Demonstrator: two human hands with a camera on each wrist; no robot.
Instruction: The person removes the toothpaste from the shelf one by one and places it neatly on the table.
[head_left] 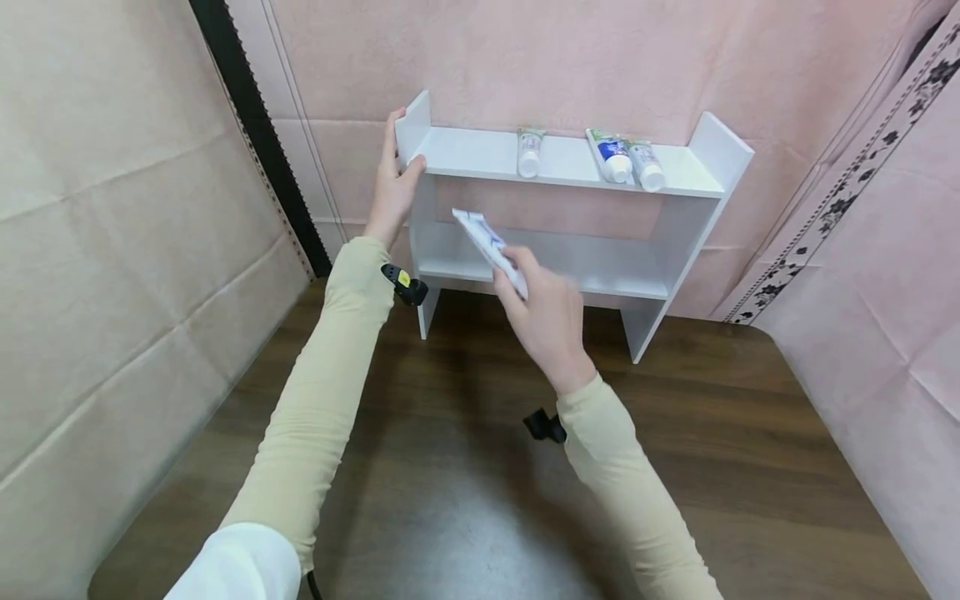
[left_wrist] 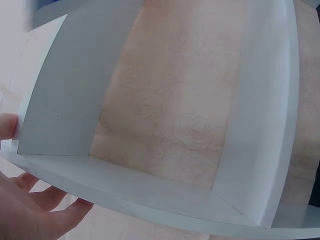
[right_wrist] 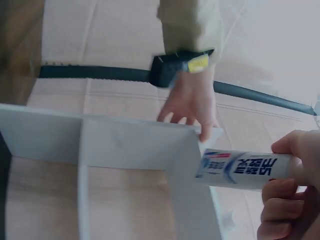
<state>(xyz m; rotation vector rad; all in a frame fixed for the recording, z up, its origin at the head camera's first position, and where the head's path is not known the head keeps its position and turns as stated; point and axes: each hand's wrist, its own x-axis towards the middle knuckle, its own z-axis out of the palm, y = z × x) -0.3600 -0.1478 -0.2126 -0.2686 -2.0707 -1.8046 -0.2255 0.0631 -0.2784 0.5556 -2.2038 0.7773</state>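
Observation:
A small white two-tier shelf [head_left: 472,152] stands against the pink cloth backdrop. My left hand [head_left: 392,187] grips its left side panel at the upper corner, thumb on the front and fingers around the outer side, as the left wrist view also shows. My right hand [head_left: 551,321] holds a white toothpaste tube [right_wrist: 240,169] with blue lettering by one end, its other end pointing up and left. In the head view this tube overlaps the lower tier [head_left: 600,262]. On the top tier lie a pale tube [head_left: 529,152], a blue-and-white tube [head_left: 612,157] and another pale tube [head_left: 646,165].
The shelf's legs rest on a dark brown wooden table [head_left: 450,467]. Pale cloth walls [head_left: 135,208] enclose the left and right sides. A black strip [head_left: 255,125] runs down the back left corner, and a floral border [head_left: 840,192] down the right one.

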